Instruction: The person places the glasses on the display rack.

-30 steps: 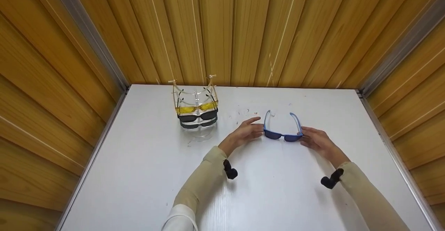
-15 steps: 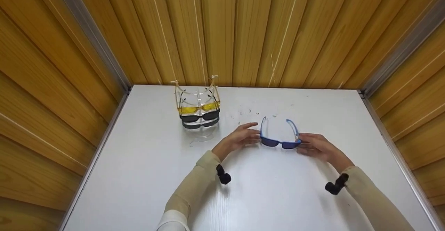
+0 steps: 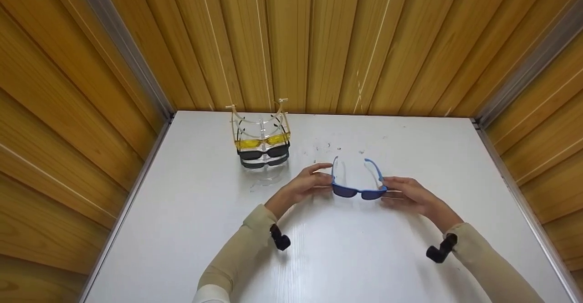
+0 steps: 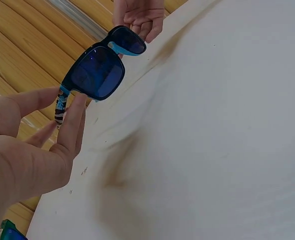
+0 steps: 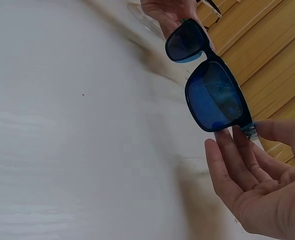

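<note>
A pair of blue sunglasses point(image 3: 358, 191) with dark blue lenses is held above the white table, temples unfolded and pointing toward the back wall. At its left hinge my left hand point(image 3: 304, 184) pinches the frame between thumb and fingers; the left wrist view shows a patterned temple point(image 4: 61, 107) between them. On the other side, my right hand point(image 3: 410, 196) pinches the right hinge. In the right wrist view the thumb lies behind the frame, with the fingers under the lens point(image 5: 215, 97). The far ends of the temples are hidden in both wrist views.
To the left stands a clear display rack point(image 3: 262, 130) carrying yellow glasses point(image 3: 248, 144) and black sunglasses point(image 3: 251, 155), with another dark pair below. The white table point(image 3: 346, 257) is bounded by wood-patterned walls point(image 3: 287, 43). Small specks mark the surface behind the sunglasses.
Both hands have carried the blue sunglasses left and somewhat toward the person. The grip at both hinges looks the same, and the rack stays in place.
</note>
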Action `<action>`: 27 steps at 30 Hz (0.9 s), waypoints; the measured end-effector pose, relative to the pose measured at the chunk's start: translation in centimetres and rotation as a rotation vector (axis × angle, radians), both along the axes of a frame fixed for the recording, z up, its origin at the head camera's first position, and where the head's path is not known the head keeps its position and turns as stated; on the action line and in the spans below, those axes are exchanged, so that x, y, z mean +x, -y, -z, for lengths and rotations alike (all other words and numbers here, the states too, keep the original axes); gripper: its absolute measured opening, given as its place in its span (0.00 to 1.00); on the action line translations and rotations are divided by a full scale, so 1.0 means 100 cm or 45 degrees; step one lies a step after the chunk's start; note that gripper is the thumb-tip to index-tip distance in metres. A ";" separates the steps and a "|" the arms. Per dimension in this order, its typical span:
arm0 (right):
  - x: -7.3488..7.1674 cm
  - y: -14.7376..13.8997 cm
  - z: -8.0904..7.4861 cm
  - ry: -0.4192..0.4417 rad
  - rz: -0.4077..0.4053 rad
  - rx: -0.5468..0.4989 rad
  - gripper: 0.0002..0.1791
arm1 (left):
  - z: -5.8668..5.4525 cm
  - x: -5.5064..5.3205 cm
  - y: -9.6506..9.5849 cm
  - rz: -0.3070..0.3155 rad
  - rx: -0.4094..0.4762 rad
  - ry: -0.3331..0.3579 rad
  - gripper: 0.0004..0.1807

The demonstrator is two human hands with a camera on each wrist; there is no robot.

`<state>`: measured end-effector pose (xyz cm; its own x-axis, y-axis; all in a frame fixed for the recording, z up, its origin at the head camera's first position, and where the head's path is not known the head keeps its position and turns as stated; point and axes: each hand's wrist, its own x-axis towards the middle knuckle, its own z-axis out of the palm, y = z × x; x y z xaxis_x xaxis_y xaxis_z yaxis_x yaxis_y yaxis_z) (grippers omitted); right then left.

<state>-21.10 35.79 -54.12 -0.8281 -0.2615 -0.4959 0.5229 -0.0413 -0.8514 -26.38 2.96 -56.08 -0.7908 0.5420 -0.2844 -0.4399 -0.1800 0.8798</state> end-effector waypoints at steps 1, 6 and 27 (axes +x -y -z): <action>0.000 0.002 -0.001 0.001 -0.007 0.006 0.34 | -0.001 0.001 0.002 -0.002 0.001 -0.005 0.32; 0.003 0.010 -0.005 0.018 -0.028 -0.033 0.36 | -0.004 0.008 0.013 -0.011 -0.001 -0.018 0.34; 0.014 0.028 0.000 0.028 -0.141 -0.079 0.35 | -0.004 0.031 0.039 -0.078 -0.046 0.028 0.33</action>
